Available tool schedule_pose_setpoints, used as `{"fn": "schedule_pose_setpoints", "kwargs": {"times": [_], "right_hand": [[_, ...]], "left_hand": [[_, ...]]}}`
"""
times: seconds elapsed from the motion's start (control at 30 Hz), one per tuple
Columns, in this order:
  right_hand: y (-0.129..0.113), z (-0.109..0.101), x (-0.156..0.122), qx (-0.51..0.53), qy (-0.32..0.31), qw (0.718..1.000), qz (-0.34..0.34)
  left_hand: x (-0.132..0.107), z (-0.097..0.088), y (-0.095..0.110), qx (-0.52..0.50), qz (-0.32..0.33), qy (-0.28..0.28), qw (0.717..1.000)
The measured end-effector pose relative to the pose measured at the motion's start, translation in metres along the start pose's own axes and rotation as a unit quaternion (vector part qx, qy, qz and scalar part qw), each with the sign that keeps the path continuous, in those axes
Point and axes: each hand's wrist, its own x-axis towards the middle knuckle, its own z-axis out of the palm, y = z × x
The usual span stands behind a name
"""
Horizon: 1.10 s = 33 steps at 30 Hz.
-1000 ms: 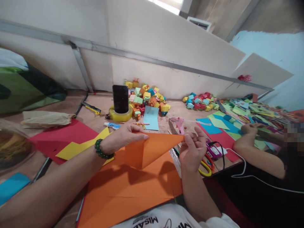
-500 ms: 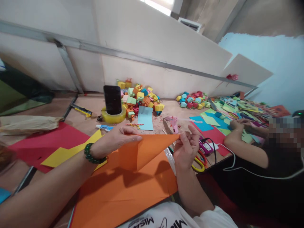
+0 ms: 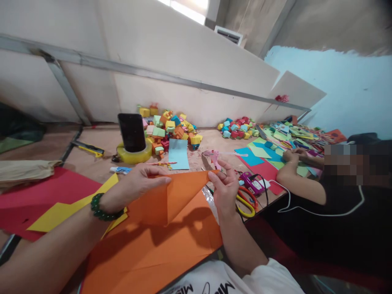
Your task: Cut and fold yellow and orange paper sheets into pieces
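A folded piece of orange paper is held up between my two hands, its top edge stretched almost level and one flap coming down to a point. My left hand, with a green bead bracelet at the wrist, pinches the top left part between thumb and fingers. At the right corner, my right hand grips the tip between thumb and forefinger. Beneath lies a larger orange sheet at the table's near edge, with shadows of the hands on it.
Behind stand a phone on a yellow tape roll and a heap of small paper boxes. A pink glue gun, scissors and a purple device lie to the right, near a co-worker's arm. Red paper lies left.
The whole view has shifted, so things appear further left. Both hands keep their hold on the folded orange paper, which looks nearly the same.
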Motion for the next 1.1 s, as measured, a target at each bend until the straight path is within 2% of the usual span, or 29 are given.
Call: {"fn": "schedule_pose_setpoints", "kwargs": {"times": [0.17,0.4,0.67,0.9,1.1], "right_hand": [[0.001,0.000,-0.001,-0.024,0.001,1.000,-0.013],[0.001,0.000,0.001,-0.036,0.006,0.999,-0.009],[0.003,-0.002,0.003,-0.019,0.007,1.000,0.005],[-0.001,0.000,0.004,-0.004,0.016,1.000,0.026],[0.006,-0.010,0.009,0.005,0.007,1.000,0.011]], "left_hand": [[0.001,0.000,-0.004,-0.021,-0.006,0.018,1.000],[0.001,-0.001,-0.005,-0.014,-0.005,-0.005,1.000],[0.004,-0.003,-0.011,0.015,0.012,-0.005,1.000],[0.002,-0.005,-0.007,0.016,0.007,-0.012,1.000],[0.006,-0.002,-0.016,0.001,-0.010,-0.016,1.000]]}}
